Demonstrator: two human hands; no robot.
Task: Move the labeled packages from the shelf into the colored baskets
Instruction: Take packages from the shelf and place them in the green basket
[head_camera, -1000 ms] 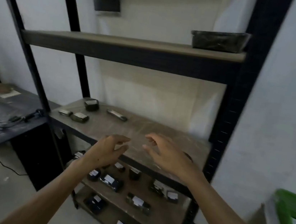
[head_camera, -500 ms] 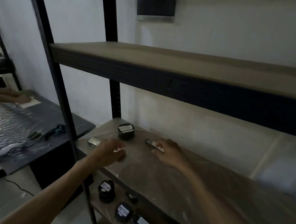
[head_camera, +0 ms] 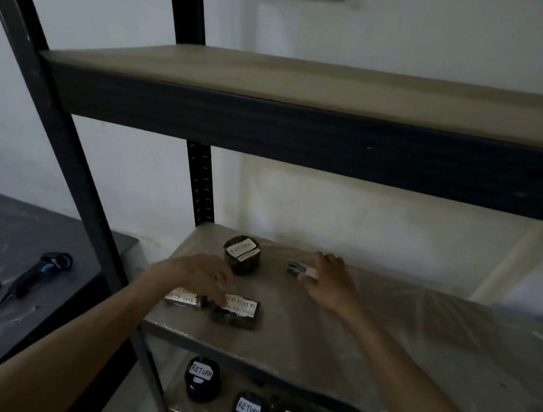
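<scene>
Dim in here, with a flat grey cast. The white wall [head_camera: 423, 35] is the brightest part; under the upper shelf board [head_camera: 314, 83] everything falls into soft shadow. The plastic film on the middle shelf [head_camera: 383, 341] shows faint sheen. The black upright [head_camera: 50, 114] bows near the edge. The left hand [head_camera: 200, 274] is slightly smeared, and the labels are soft.
</scene>
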